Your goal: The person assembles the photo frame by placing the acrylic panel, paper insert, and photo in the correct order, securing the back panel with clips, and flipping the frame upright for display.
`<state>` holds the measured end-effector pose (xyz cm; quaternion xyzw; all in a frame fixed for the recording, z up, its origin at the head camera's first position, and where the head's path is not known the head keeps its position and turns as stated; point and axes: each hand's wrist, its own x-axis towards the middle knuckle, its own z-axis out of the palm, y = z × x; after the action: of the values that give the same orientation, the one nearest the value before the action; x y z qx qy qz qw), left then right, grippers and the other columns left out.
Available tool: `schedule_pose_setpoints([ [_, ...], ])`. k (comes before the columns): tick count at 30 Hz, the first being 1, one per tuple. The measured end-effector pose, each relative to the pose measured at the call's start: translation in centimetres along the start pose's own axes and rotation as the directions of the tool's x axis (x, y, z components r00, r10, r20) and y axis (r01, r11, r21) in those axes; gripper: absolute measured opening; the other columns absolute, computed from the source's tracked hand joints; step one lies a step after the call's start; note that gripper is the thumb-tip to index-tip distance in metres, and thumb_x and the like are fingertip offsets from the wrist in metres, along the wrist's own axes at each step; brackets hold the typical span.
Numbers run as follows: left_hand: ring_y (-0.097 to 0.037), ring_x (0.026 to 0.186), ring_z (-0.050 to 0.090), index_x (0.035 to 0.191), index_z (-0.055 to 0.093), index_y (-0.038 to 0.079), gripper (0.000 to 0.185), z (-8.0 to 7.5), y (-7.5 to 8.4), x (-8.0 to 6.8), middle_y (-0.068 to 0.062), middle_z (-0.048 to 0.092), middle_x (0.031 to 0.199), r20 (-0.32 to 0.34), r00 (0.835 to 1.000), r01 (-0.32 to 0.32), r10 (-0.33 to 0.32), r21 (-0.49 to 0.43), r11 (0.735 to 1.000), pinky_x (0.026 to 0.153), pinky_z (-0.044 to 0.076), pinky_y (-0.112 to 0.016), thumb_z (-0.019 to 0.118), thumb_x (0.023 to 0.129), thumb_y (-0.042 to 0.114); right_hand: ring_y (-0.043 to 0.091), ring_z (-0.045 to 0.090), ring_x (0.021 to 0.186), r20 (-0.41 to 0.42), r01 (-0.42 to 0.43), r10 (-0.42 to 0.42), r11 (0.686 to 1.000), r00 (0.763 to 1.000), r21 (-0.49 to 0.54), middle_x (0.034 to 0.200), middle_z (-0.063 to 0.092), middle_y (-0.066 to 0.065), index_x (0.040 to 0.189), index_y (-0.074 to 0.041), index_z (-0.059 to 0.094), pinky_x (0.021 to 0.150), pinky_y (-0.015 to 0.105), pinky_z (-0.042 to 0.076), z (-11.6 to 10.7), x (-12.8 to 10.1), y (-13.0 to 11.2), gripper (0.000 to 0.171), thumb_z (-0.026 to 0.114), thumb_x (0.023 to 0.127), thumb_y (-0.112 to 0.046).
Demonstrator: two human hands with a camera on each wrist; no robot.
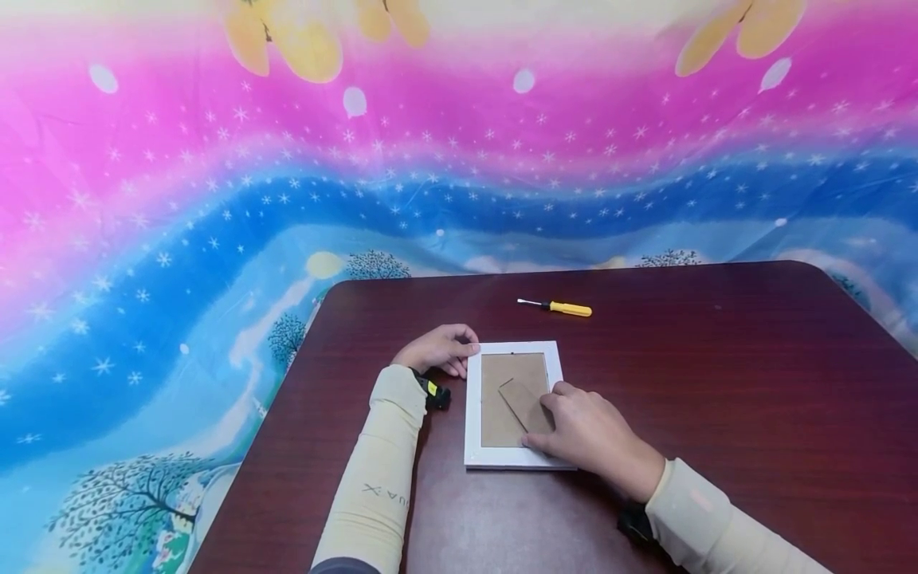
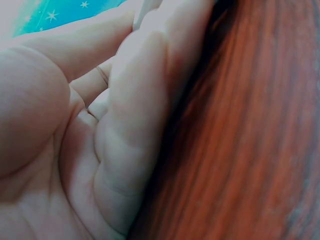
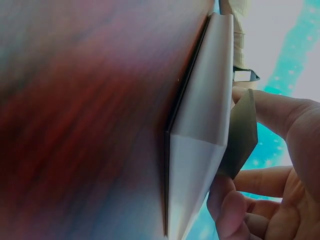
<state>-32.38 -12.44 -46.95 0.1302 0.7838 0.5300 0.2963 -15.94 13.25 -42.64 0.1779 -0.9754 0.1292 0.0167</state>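
A white picture frame [image 1: 473, 414] lies back side up on the table, with a brown backing board [image 1: 512, 365] inside its border. My left hand [image 1: 437, 351] grips the frame's far left corner, thumb on the top face and fingers curled at the edge. In the left wrist view the curled fingers [image 2: 135, 110] rest against the table, and only a sliver of white frame shows. Over the backing, my right hand [image 1: 595, 430] pinches a flat brown stand leg [image 1: 529, 405] between thumb and fingers. The right wrist view shows this stand leg [image 3: 241, 137] tilted up above the frame's side [image 3: 202, 95].
A screwdriver [image 1: 570, 308] with a yellow handle lies beyond the frame, its tip pointing left. The dark red wooden table [image 1: 717, 367] has rounded far corners. Behind it hangs a colourful printed cloth [image 1: 466, 159].
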Motion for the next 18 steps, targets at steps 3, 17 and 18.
schedule_pose_setpoints([
  [3, -0.024, 0.061, 0.066, 0.109, 0.059, 0.008, 0.021, -0.02, -0.03, 0.02, -0.016, 0.062, 0.077, 0.000, 1.000, -0.001, 0.001, -0.002, 1.000, 0.055, 0.055, -0.031, 0.065, 0.096, 0.024, 0.015, 0.048, 0.056, 0.000, 0.001, -0.001, 1.000, 1.000, -0.009, 0.077, 0.052, -0.003, 0.097, -0.009, 0.072, 0.052, 0.034, 0.043, 0.01, 0.00, 0.05, 0.054, 0.080, 0.068, -0.054],
  [17, -0.024, 0.059, 0.066, 0.108, 0.059, 0.007, 0.020, -0.03, -0.23, 0.17, -0.016, 0.062, 0.076, 0.010, 1.000, -0.007, 0.007, -0.010, 1.000, 0.054, 0.055, -0.031, 0.064, 0.096, 0.023, 0.015, 0.051, 0.057, -0.016, 0.012, -0.012, 1.000, 1.000, -0.018, 0.077, 0.054, -0.003, 0.098, -0.009, 0.072, 0.053, 0.034, 0.045, 0.05, -0.29, 0.36, 0.055, 0.080, 0.069, -0.055],
  [18, -0.024, 0.060, 0.066, 0.108, 0.059, 0.007, 0.021, -0.06, -0.22, 0.19, -0.016, 0.062, 0.076, 0.011, 1.000, -0.005, 0.005, -0.010, 1.000, 0.054, 0.055, -0.031, 0.065, 0.096, 0.024, 0.015, 0.051, 0.057, -0.017, 0.012, -0.012, 1.000, 1.000, -0.017, 0.076, 0.053, -0.003, 0.097, -0.009, 0.072, 0.053, 0.034, 0.045, 0.02, -0.30, 0.34, 0.054, 0.080, 0.068, -0.054],
])
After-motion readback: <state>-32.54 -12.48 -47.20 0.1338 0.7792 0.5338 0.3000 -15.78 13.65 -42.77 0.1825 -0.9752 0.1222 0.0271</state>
